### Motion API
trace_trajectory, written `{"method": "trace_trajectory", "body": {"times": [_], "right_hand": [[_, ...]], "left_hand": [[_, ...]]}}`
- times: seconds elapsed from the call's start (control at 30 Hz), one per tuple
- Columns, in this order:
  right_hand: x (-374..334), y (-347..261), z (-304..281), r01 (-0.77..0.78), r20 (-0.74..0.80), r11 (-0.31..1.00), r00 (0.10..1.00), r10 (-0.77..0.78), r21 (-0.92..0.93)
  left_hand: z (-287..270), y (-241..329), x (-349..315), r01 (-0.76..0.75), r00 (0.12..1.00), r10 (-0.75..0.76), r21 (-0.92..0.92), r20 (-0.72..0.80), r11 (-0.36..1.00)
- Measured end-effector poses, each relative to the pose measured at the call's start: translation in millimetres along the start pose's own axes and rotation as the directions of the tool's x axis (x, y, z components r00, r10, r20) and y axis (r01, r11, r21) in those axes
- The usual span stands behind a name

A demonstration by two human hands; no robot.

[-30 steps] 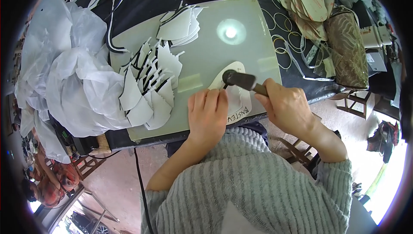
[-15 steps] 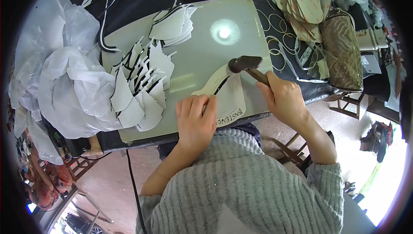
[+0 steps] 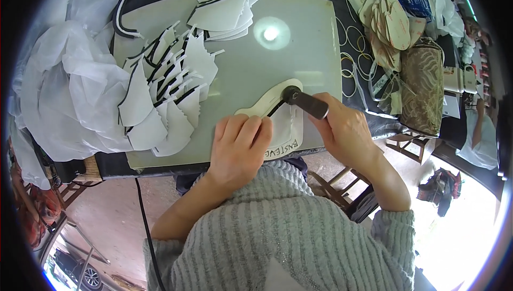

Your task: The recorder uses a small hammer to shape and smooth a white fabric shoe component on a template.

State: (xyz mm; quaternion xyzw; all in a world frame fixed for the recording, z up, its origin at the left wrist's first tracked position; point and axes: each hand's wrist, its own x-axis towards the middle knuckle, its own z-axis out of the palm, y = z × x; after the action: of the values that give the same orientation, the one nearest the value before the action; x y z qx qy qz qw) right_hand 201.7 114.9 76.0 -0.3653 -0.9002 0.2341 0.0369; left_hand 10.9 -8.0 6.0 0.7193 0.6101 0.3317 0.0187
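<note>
My right hand (image 3: 350, 133) grips a hammer (image 3: 309, 103), its dark head tilted over a white cut piece; the handle is mostly hidden behind the head and fingers. The round striking face is at the piece's upper end; I cannot tell whether it touches. The white piece (image 3: 282, 130) has a black strip (image 3: 276, 109) along its curved edge and lies against a cream curved template (image 3: 263, 102) with handwriting on its lower part. My left hand (image 3: 238, 149) has bent fingers close together, pressing on the near left part of the piece. Its fingertips are partly hidden.
Beneath lies a pale green board (image 3: 235, 77). White pieces with black edging (image 3: 184, 109) fan out at left, with another stack (image 3: 224, 16) behind. Plastic bags (image 3: 75, 93) bulge at far left. At right are loose cords (image 3: 352, 69), cream pieces (image 3: 387, 21) and a patterned brown roll (image 3: 422, 90).
The hammer has turned in my right hand, its head swinging toward me while its face stays near the black strip's upper end. The left hand still presses the piece. The whole view has shifted slightly.
</note>
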Motion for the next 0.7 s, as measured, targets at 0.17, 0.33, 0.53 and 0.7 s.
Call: {"method": "trace_trajectory", "body": {"times": [0.17,0.33,0.53,0.7], "right_hand": [[7.5,6.7,-6.5,-0.041,-0.029,0.998,0.999,0.04,-0.047],[1.2,4.8,-3.1,0.01,-0.002,0.985,1.0,-0.01,-0.175],[-1.5,0.2,3.7,-0.002,0.043,0.967,0.999,0.014,-0.256],[-1.4,1.8,5.5,-0.004,0.04,0.968,0.999,0.014,-0.251]], "left_hand": [[2.6,-0.7,0.2,0.003,1.0,-0.003,-0.01,-0.007,1.0],[0.1,2.0,17.4,0.136,0.991,-0.136,-0.089,0.013,0.987],[14.7,1.1,30.5,0.156,0.988,-0.156,0.054,-0.006,0.986],[15.9,0.9,28.8,0.155,0.988,-0.152,0.082,-0.041,0.985]]}}
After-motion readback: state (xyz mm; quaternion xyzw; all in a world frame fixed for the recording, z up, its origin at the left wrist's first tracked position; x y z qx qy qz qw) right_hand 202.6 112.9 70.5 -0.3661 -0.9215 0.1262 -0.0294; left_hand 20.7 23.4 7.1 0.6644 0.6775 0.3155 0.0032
